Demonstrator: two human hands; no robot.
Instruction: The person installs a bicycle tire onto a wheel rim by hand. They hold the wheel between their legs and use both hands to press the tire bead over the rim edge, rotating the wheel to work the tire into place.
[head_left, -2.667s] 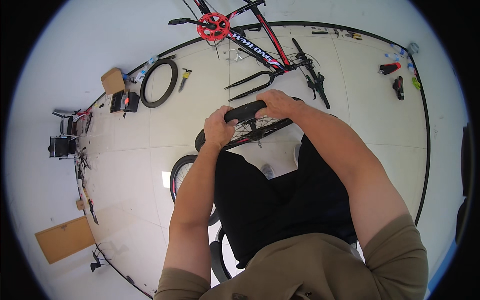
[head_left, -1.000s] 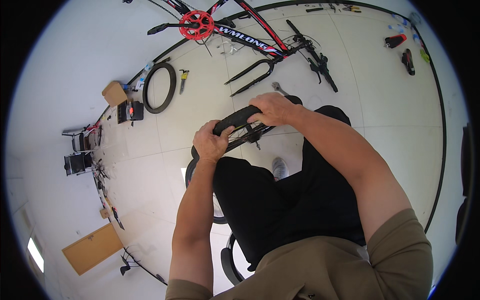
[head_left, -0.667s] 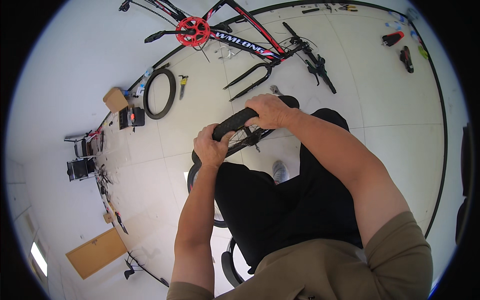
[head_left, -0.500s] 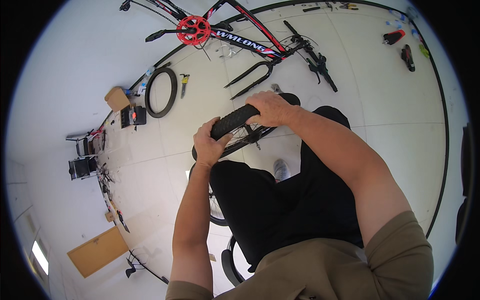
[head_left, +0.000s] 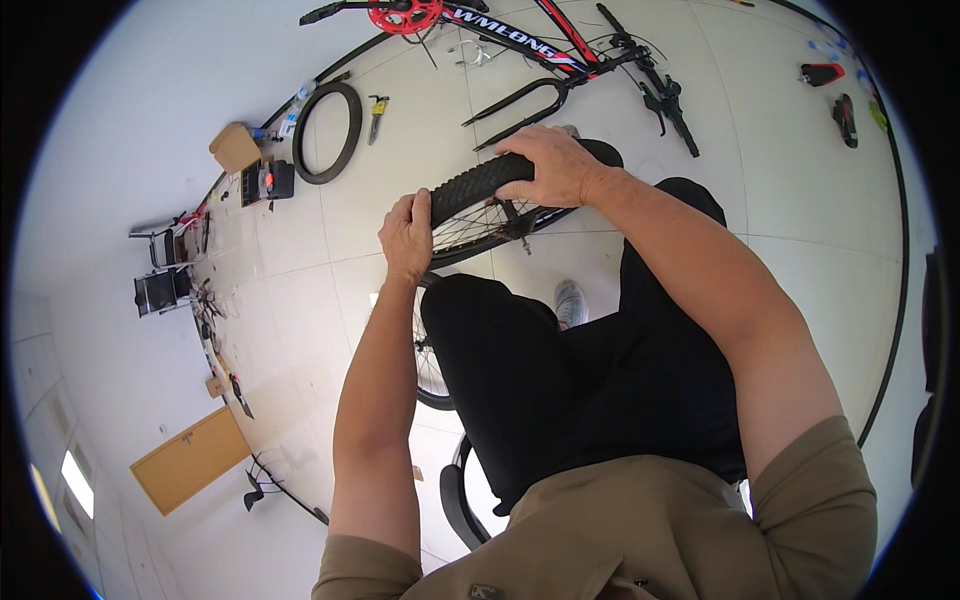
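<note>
Above my knees stands a bicycle wheel with a black knobby tire (head_left: 478, 190), tilted so the tread faces up and its spokes show below. My left hand (head_left: 407, 238) is closed around the tire at its left side, fingertips at the tread. Further along on the right, my right hand (head_left: 550, 168) grips the tire from above, with the thumb on the near side and fingers over the far side. The wheel's hub (head_left: 512, 228) is partly visible among the spokes. Part of the tire at the right is behind my hand.
Beyond the wheel lies a black and red bicycle frame (head_left: 525, 45) with its fork (head_left: 520, 110) and handlebar (head_left: 670, 100). A loose tire (head_left: 327, 132) rests at the left wall, near a toolbox (head_left: 268, 182). Another wheel (head_left: 432, 365) is beside my left knee. A saddle (head_left: 845, 120) lies far right.
The whole view has shifted, so the frame sits higher. My left hand has moved to the tire's left side and its thumb no longer shows inside the rim. My right hand keeps its hold.
</note>
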